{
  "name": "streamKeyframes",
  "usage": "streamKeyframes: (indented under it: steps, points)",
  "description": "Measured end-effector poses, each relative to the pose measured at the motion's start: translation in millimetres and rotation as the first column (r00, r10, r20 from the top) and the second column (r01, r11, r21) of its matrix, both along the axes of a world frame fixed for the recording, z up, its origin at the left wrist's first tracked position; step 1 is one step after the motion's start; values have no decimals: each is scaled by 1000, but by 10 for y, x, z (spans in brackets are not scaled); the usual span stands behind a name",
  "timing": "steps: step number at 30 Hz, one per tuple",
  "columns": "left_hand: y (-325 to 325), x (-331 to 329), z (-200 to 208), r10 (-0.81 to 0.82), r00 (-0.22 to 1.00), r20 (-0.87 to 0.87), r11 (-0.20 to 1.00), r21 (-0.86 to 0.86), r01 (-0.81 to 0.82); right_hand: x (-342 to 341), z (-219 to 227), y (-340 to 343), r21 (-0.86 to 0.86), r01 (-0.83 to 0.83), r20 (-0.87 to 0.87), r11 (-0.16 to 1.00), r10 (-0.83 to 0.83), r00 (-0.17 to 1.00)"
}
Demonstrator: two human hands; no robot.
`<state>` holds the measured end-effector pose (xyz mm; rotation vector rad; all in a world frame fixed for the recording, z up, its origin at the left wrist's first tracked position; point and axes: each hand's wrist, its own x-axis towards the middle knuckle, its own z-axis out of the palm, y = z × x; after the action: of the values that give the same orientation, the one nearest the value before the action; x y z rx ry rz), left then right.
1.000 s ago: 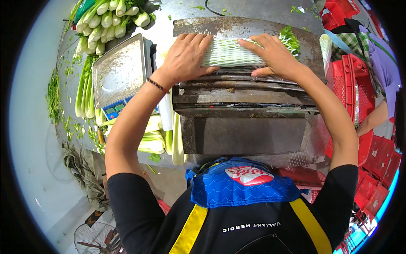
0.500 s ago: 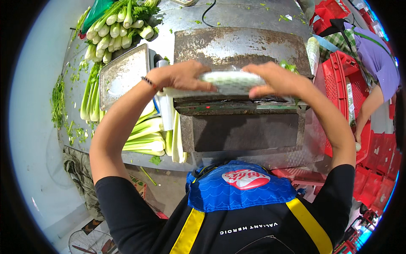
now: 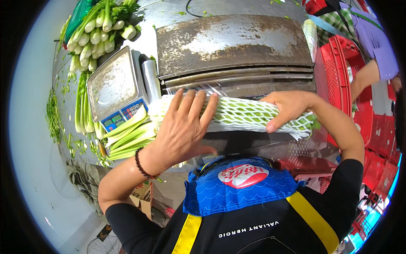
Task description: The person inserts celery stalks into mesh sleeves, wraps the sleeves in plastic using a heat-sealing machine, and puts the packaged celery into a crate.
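The left hand (image 3: 182,127) partly hides the netted bundle (image 3: 243,111).

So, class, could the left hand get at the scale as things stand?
Probably yes: the scale sits left of the left hand, and the celery between them looks easy to pass over. The hand is on the netted bundle, so it would likely leave that first.

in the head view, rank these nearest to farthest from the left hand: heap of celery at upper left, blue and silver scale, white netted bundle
1. White netted bundle: right under the left hand, extending to the right.
2. Blue and silver scale: up and to the left.
3. Heap of celery: upper left, beyond the scale.
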<state>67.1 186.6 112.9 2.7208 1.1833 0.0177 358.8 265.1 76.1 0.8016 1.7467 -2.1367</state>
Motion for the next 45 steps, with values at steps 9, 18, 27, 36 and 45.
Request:
streamKeyframes:
  steps: [9,18,27,36,45]
  points:
    - [110,-24,-41,69,987,143,808,-588,29,-93,685,-461,932,-130,102,339,99,990]
    - [-518,116,-123,-16,1000,-10,996,92,17,45,114,-433,280,-61,-3,958,64,998]
    - [-361,30,-528,119,980,157,962,-262,-75,-211,151,-1106,973,-229,229,11,37,973]
    - [-195,95,-794,112,992,60,959,-267,-92,-165,-579,-973,947,-175,199,269,-64,978]
    - [-693,3,-938,106,992,63,992,70,-110,-103,-537,-715,530,-84,55,844,65,996]
